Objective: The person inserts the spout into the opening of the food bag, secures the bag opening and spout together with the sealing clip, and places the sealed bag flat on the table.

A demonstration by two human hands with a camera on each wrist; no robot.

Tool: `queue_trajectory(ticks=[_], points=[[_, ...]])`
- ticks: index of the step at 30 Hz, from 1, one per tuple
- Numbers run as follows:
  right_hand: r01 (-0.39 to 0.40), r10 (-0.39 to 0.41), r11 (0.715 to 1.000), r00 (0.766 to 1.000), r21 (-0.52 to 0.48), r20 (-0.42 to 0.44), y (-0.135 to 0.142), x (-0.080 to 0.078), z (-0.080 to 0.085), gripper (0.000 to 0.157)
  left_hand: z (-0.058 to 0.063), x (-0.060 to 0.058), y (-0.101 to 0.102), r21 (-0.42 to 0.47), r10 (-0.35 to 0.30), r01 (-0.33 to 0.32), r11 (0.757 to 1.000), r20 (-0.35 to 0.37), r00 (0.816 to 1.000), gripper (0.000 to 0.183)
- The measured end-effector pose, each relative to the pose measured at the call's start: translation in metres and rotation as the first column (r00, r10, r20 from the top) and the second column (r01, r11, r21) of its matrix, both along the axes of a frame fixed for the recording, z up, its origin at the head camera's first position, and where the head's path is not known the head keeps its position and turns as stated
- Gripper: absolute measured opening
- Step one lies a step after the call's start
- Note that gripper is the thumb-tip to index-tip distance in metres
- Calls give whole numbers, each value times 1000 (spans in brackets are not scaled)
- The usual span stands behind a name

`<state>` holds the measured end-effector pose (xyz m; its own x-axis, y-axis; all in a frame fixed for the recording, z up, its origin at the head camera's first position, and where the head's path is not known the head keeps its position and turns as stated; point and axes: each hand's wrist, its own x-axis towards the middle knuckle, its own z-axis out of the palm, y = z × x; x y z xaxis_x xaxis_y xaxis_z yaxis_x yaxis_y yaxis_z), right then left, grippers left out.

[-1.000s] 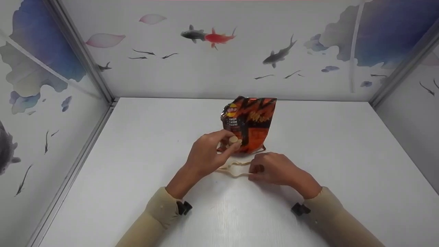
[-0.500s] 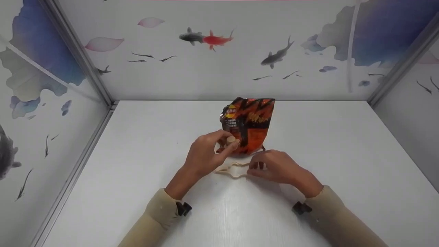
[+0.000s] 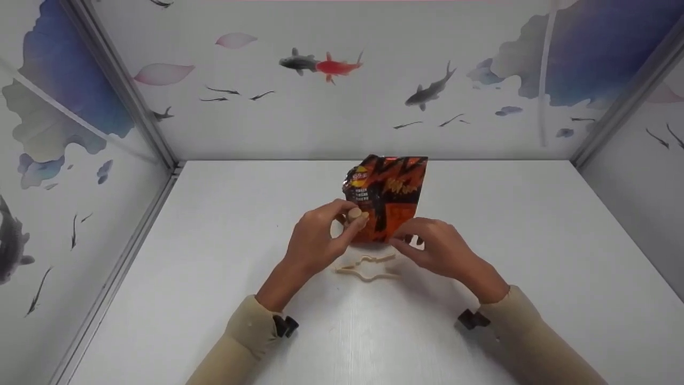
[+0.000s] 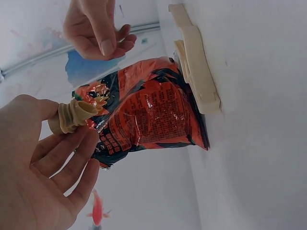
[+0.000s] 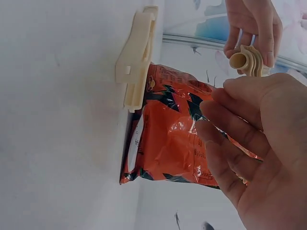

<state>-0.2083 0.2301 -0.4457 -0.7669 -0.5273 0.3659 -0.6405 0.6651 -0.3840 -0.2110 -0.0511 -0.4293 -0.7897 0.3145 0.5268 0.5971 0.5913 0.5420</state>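
Note:
My left hand (image 3: 315, 238) pinches a small cream threaded spout (image 3: 355, 214) between thumb and fingers. The left wrist view shows this spout (image 4: 72, 117) as hollow and ribbed. On the white table below lies an opened cream plastic bag clip (image 3: 368, 278), its two arms spread to the right. My right hand (image 3: 443, 248) hovers above and right of the clip, fingers loosely bent and holding nothing. Just behind both hands stands an orange and black snack bag (image 3: 401, 211); its lower left part is hidden by my left hand.
White panels (image 3: 342, 128) printed with fish and leaves enclose the table (image 3: 240, 214) at the back and sides. Metal strips (image 3: 144, 112) run along the panel corners.
My right hand has let go of the bag clip's arms and lifted away toward the bag. The left hand, still pinching the spout, has shifted slightly left.

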Motion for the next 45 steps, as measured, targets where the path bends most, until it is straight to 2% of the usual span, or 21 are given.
queue_trajectory(ticks=[6,12,17,25,30,35,38,41,45], points=[[16,-22,996,998,-92,-67,1,-4,9,8,-2,-5,-3,50,36,-34,998,-37,999,28],[39,-54,986,994,-162,-91,2,-8,20,9,1,-9,-4,98,78,-74,992,-32,996,27],[51,-73,983,990,-175,-121,-2,-14,29,15,1,-14,-3,130,107,-103,986,-24,994,27],[0,-43,981,976,-195,-213,-10,-34,46,16,0,-22,-1,162,137,-131,978,-29,990,30],[-24,-57,957,962,-290,-268,-16,-48,54,18,3,-31,-1,214,160,-150,965,-33,987,32],[-25,-113,921,938,-390,-327,-24,-59,56,19,7,-40,2,291,147,-134,947,-25,989,34],[-23,-133,909,931,-417,-340,-29,-63,57,18,10,-46,7,329,143,-129,935,-20,990,36],[1,-146,921,929,-390,-341,-32,-64,57,20,12,-49,11,361,136,-127,924,1,991,36],[40,-151,941,938,-335,-313,-32,-65,56,29,12,-52,14,380,123,-126,916,32,992,36]])
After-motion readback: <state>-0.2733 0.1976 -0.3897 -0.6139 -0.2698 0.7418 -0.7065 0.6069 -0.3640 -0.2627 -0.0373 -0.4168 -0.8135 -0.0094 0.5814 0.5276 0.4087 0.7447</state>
